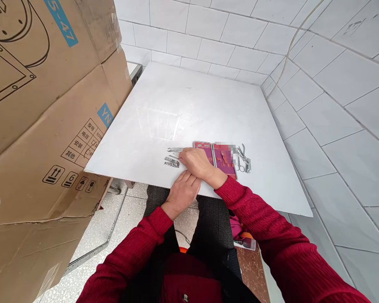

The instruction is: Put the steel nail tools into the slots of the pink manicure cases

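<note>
My right hand (196, 162) reaches leftward over the table, fingers curled down and together beside a group of silver manicure tools (174, 150). Its fingertips are partly hidden, so what they pinch, if anything, cannot be made out. Just below it, my left hand (185, 190) lies flat at the table's front edge, close against the right wrist. Nail clippers (171, 162) lie left of the right hand. Partly behind my right hand and wrist is an opened manicure case (223, 158) with a maroon lining. Small scissors (241, 166) and other metal tools (246, 162) rest right of the case.
The white table (202, 105) meets a tiled wall (214, 38) at the back, with another tiled wall (341, 126) on the right. Large cardboard boxes (50, 139) rise along the left side. A pink item (236, 227) sits below the table's front edge.
</note>
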A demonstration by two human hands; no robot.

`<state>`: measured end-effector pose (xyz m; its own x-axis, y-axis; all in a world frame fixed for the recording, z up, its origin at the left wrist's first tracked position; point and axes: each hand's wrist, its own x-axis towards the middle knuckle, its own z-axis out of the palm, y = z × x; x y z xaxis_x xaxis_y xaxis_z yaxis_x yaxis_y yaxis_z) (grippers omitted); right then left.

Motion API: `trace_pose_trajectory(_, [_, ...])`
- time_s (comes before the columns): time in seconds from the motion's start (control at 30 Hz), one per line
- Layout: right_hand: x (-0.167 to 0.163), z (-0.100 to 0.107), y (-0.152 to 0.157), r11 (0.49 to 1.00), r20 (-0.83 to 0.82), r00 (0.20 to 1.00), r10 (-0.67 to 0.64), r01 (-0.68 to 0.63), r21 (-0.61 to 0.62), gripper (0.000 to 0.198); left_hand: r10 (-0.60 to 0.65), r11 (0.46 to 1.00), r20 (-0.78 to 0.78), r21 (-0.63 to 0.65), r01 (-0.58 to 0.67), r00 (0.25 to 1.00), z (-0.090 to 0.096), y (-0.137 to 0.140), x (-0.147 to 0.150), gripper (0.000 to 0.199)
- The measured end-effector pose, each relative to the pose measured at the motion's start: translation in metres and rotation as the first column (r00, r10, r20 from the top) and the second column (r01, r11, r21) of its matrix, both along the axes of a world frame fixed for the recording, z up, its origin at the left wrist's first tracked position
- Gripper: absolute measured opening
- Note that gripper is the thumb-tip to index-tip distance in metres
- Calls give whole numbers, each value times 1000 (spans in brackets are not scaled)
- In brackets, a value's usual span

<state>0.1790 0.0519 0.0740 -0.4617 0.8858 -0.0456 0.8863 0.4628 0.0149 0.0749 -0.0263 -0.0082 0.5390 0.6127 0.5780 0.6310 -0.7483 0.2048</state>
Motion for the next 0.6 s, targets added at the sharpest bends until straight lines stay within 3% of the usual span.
trace_pose_trajectory(0.37, [-16,4,5,980,112,974,198,-198,-5,19,21,999,-20,-27,-22,1000,-1,-1,0,19])
trace_pose_trajectory(0.5, [-4,2,10,995,38,995,96,-96,5,19,38,999,7,29,-38,999,-3,-1,1,23])
trace_pose_trajectory(0.6, [13,0,16,998,-185,981,-58,56,-15,16,40,998,12,39,-40,999,-5,-1,1,27])
